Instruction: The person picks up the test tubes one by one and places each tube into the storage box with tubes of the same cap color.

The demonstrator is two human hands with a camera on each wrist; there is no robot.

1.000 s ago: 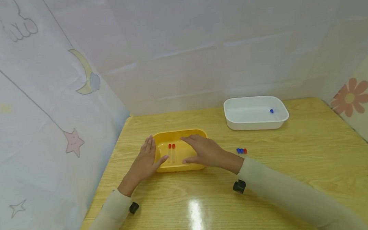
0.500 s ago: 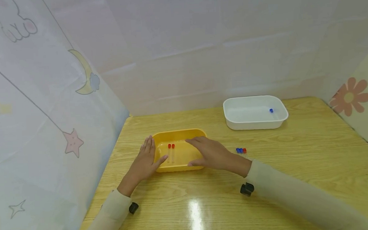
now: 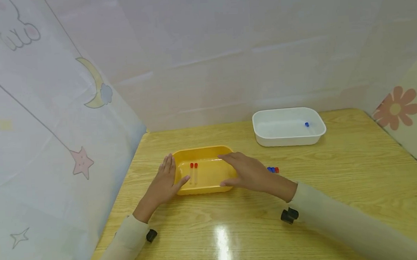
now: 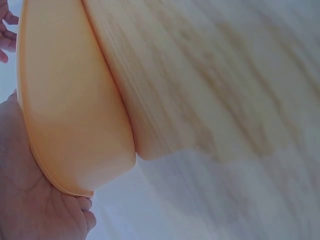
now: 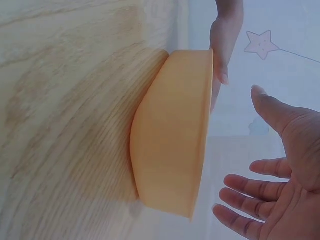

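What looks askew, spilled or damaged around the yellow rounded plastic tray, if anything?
Nothing stands out: the yellow tray sits upright on the wood-grain table, and two slim, red-capped clear tubes lie parallel inside it.

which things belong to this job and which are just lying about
Likely in the job:
yellow tray, between left hand and right hand
its two red-capped tubes

Apparently lying about:
white tray
its blue-capped tube
two blue caps
one red cap
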